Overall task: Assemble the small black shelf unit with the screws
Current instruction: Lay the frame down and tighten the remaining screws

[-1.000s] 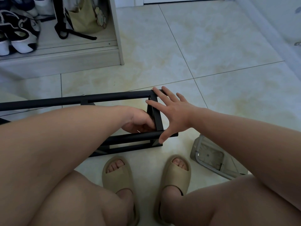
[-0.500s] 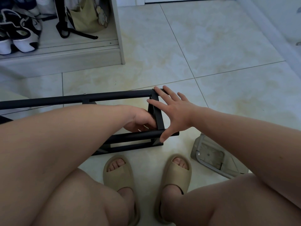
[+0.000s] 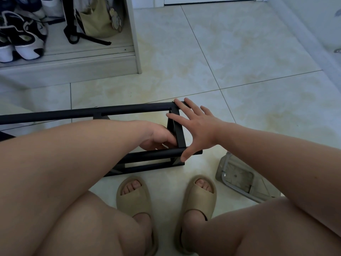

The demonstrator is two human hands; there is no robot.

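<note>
Evidently the black shelf frame [image 3: 129,112] lies on its side on the tiled floor [image 3: 239,61], just ahead of the person's slippered feet [image 3: 134,196], so that its end piece [image 3: 180,133] faces the hands and the corner joints can be reached from both sides.

The right hand [image 3: 200,126] is spread flat against the outside of that end piece. Its fingers are straight and apart, reaching to the far rail's corner, and the thumb is laid on the end of the near rail [image 3: 156,154]. This looks like a bracing hold, keeping the end piece square against the rails while the joint is worked.

The left hand [image 3: 156,138] reaches in through the frame from the other side, its forearm crossing over the near rail and its fingers curled against the inner face of the end piece. Whether it pinches a screw or merely grips the bar cannot be told, as the fingertips are hidden.

A small bright fastener head [image 3: 96,107] shows on the far rail, so some joints appear already made.
</note>
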